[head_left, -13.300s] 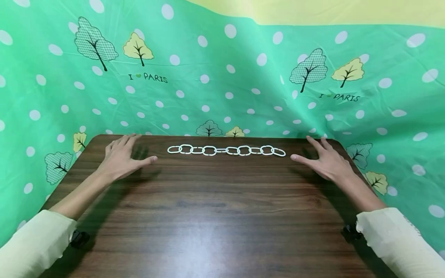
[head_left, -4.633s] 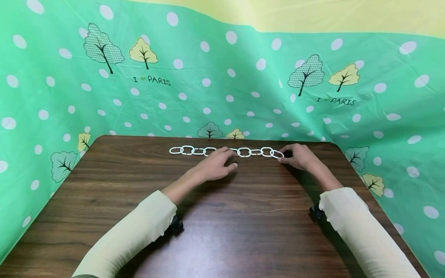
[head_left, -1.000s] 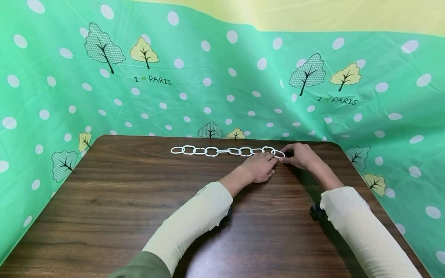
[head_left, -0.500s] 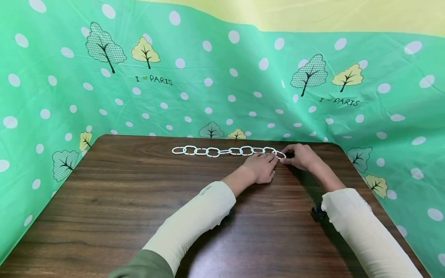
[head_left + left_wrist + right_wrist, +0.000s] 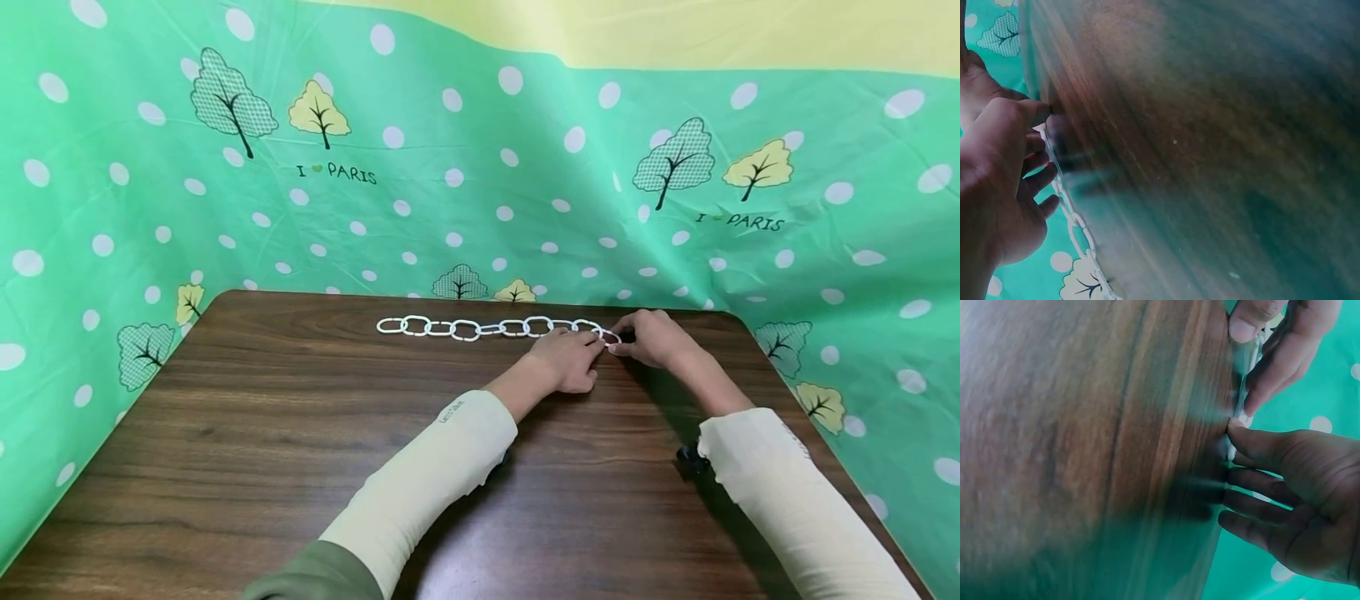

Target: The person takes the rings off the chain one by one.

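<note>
A chain of white plastic links (image 5: 452, 329) lies roughly straight along the far side of the table. My right hand (image 5: 656, 337) pinches its rightmost link (image 5: 617, 334) between thumb and index finger; in the right wrist view the other fingers of this right hand (image 5: 1310, 487) stay extended. From the front, my left hand (image 5: 562, 360) reaches over the chain, fingertips at the links just left of the right hand, covering part of them. The left wrist view has the left hand (image 5: 997, 169) with its index finger extended and the chain (image 5: 1088, 240) running beyond it.
The dark wood table (image 5: 300, 442) reaches toward me, its back edge close behind the chain. A green dotted cloth (image 5: 420, 208) with printed trees hangs behind and at both sides. Black wrist devices (image 5: 692, 460) sit beneath the pale sleeves.
Compared with earlier, both hands have come in from the sides to the chain. My left hand has moved rightward along it to near the right end; over the last second both hands stay nearly still.
</note>
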Demonstrator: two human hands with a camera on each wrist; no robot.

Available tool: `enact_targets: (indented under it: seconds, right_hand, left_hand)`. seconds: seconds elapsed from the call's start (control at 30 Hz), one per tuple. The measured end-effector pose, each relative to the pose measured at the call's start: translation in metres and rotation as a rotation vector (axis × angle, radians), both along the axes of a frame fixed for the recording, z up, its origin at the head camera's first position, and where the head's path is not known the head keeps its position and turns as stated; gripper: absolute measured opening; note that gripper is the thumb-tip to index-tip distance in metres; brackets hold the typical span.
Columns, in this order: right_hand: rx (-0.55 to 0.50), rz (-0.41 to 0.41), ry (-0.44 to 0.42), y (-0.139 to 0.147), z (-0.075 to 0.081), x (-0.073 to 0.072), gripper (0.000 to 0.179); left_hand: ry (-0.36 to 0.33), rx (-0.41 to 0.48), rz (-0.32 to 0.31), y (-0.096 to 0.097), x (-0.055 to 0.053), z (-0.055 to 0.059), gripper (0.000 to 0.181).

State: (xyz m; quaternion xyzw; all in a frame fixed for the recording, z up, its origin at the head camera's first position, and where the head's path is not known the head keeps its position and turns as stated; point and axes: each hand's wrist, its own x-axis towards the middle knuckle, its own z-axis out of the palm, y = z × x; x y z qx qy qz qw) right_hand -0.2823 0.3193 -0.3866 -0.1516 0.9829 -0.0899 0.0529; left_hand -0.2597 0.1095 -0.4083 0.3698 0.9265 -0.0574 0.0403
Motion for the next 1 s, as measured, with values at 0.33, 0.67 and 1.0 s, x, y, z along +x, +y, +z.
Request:
enact_targets:
  seconds: [0.33, 0.67, 1.0]
  right_hand:
    - [-0.05, 0.114, 0.048, 0.006, -0.003, -0.002, 0.019]
    - [-0.027, 0.253, 0.142, 0.004, -0.009, 0.002, 0.011]
    - [-0.02, 0.24, 0.158, 0.001, -0.007, 0.005, 0.01]
  left_hand:
    - [0.013, 0.014, 0.0, 0.003, -0.002, 0.002, 0.058]
    - [0.009, 0.004, -0.014, -0.001, -0.001, 0.003, 0.059]
    - [-0.069, 0.005, 0.009, -0.003, 0.002, 0.002, 0.066]
